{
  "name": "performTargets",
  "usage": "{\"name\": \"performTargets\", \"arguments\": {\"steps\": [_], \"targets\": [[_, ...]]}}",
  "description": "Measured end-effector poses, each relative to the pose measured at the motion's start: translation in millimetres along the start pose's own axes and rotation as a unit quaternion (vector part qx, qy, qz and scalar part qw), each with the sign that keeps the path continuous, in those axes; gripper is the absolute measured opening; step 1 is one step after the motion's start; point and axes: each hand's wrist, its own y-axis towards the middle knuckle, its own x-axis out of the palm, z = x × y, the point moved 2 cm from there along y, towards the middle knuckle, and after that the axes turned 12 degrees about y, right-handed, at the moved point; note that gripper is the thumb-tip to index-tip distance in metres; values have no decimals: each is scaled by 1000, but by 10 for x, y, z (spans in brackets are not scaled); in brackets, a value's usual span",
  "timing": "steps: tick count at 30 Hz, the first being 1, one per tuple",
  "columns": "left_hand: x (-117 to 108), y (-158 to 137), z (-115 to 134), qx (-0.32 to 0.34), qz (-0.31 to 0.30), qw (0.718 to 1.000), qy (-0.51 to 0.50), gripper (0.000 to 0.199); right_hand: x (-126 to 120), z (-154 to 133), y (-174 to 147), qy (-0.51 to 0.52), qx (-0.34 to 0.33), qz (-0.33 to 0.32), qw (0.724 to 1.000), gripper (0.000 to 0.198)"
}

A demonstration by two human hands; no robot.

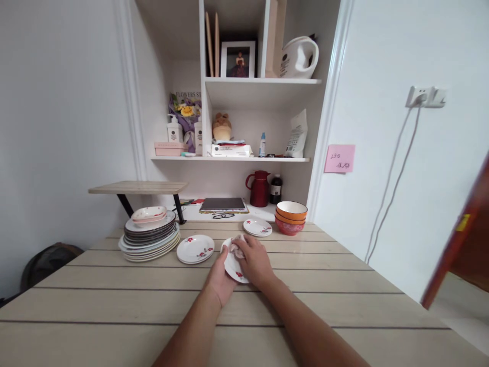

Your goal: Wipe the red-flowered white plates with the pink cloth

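Note:
My left hand (pixel 221 275) grips a small white plate (pixel 231 266) with red flowers by its left edge, thumb on the rim, holding it tilted above the table. Against the plate's upper face, my right hand (pixel 255 260) presses a crumpled pale cloth (pixel 238 246), its fingers closed around it. Left of my hands lies a short stack of matching flowered plates (pixel 195 248). Behind my hands are more small flowered plates (pixel 257 227). The underside of the held plate is hidden.
A tall stack of plates and dishes (pixel 151 239) stands at the left beside a small raised shelf (pixel 139 187). Stacked bowls (pixel 291 218) sit at the back right. Behind are a closed laptop (pixel 223 204), glasses (pixel 223 216), a red jug (pixel 260 188) and a dark bottle (pixel 275 189).

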Motion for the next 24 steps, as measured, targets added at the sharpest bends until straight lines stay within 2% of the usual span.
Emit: {"name": "performTargets", "arguments": {"steps": [5,13,17,24], "targets": [[-26,17,0,23,-3,1000,-10,43,-3,77,-6,27,13,15,999,42],[-51,43,30,25,24,999,-31,38,54,-15,-40,28,-3,-24,999,47],[-56,32,39,16,9,1000,-2,35,65,-80,-66,9,-7,-28,1000,48],[-40,68,-51,-30,-6,998,63,39,5,-25,-22,-3,6,10,1000,39]]}}
